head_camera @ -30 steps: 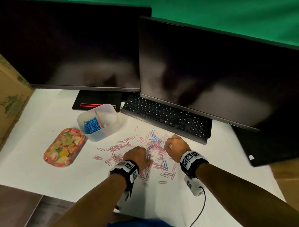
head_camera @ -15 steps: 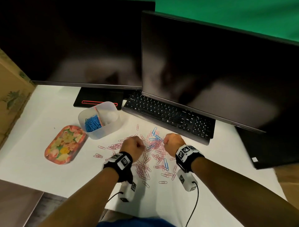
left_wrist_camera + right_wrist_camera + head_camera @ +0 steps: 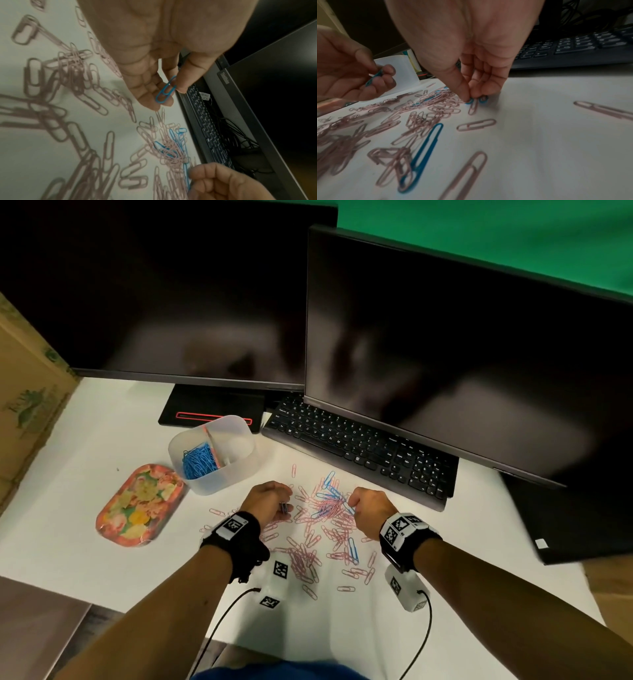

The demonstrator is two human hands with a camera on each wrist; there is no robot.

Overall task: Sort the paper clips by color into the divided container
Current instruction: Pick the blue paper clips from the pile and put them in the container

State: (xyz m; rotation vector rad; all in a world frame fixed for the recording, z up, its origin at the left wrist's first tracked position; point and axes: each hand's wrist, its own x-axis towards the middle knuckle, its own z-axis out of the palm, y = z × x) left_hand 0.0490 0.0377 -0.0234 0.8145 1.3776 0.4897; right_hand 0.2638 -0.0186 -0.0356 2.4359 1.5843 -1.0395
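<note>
Pink and blue paper clips lie scattered on the white table. My left hand hovers left of the heap and pinches one blue clip between thumb and fingers; the same blue clip shows in the right wrist view. My right hand reaches down at the heap's right edge, where thumb and forefinger pinch a blue clip lying on the table. The translucent divided container stands to the back left, with blue clips in its left compartment.
A floral tray lies left of the container. A black keyboard and two dark monitors close off the back. A monitor base sits behind the container, and a cardboard box stands at far left.
My left hand has drawn left and away from the heap, now holding a blue clip. My right hand has stayed at the heap's right edge.
</note>
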